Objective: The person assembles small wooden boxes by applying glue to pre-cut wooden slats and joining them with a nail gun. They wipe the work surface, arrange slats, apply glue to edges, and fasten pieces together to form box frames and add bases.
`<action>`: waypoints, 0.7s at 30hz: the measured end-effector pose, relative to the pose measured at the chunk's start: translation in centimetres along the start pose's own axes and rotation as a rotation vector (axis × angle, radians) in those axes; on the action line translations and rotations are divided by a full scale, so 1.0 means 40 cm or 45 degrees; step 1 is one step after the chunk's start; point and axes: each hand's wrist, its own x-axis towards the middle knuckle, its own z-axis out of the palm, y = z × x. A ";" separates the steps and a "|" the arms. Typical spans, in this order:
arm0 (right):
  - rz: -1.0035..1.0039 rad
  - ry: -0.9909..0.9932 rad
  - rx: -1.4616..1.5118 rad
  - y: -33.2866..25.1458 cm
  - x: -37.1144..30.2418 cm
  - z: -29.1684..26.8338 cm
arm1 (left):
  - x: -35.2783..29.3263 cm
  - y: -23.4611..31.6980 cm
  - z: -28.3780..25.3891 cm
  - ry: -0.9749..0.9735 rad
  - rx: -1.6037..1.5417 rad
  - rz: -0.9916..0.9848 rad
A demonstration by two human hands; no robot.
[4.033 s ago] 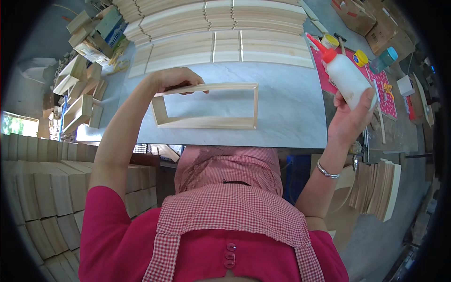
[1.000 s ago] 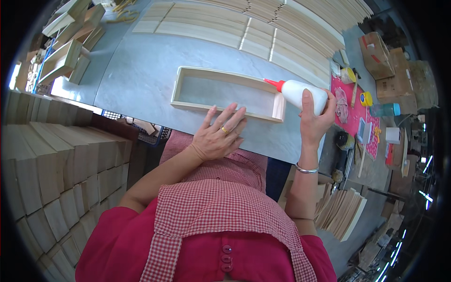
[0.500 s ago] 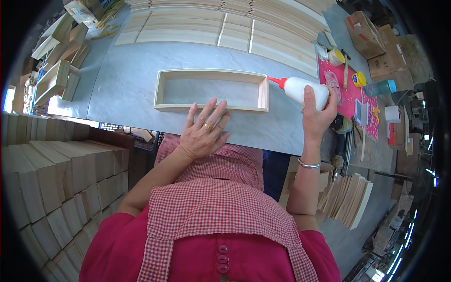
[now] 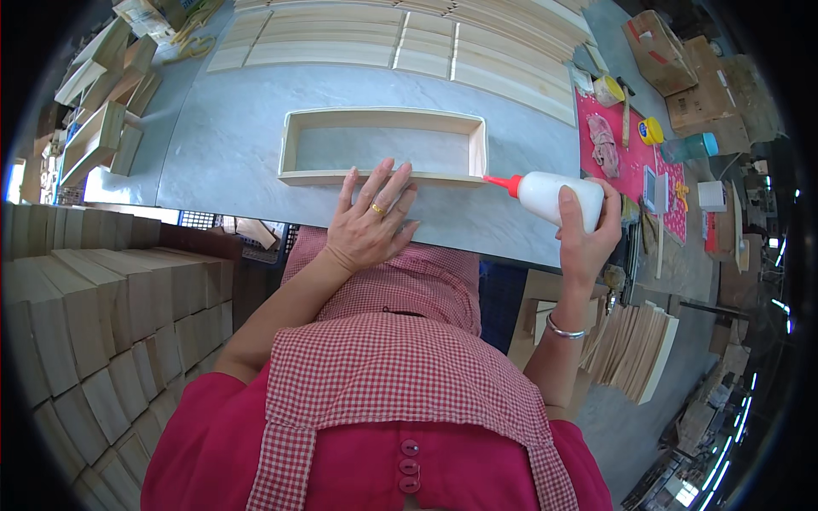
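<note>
A long rectangular wooden frame (image 4: 477,146) lies on the grey-blue tabletop, its inside showing the table surface. My left hand (image 4: 372,213) rests with fingers stretched out on the frame's near side; a gold ring is on one finger. In my right hand (image 4: 588,226) is a white squeeze bottle (image 4: 550,198) with a red nozzle, held tilted on its side. The nozzle's tip points left and is at the near right corner of the frame. Whether the tip touches the wood I cannot tell.
Rows of thin wooden boards (image 4: 341,44) lie along the far side. Assembled wooden frames (image 4: 94,140) stand at the left, above stacked wood blocks (image 4: 102,298). On the right, a pink cloth (image 4: 626,153) carries a rag (image 4: 603,146), a hammer (image 4: 626,119) and a yellow-lidded jar (image 4: 650,130).
My right hand has brought the bottle nearer to me, its nozzle going from the frame's far right corner to the near right one. My left hand stays on the near side.
</note>
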 end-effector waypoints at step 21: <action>-0.146 -0.457 0.508 -0.188 -0.135 0.452 | -0.017 -0.037 0.010 0.125 -0.261 0.278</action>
